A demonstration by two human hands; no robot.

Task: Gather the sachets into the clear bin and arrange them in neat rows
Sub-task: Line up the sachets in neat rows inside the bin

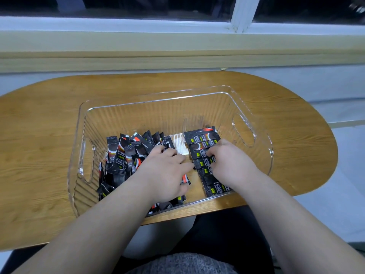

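A clear ribbed bin (162,99) with cut-out handles stands on the wooden table. Inside it on the left lies a loose heap of black sachets (126,155). On the right, several sachets lie flat in a row (201,141) running from far to near. My left hand (164,173) rests palm down on the heap, fingers spread; the thumb reaches toward the row. My right hand (231,161) has its fingers curled on a sachet in the middle of the row. Both hands hide the sachets under them.
The oval wooden table (39,135) carries the bin; its near edge lies just below the bin. A window sill (177,54) and window frame run behind. My lap shows under the table.
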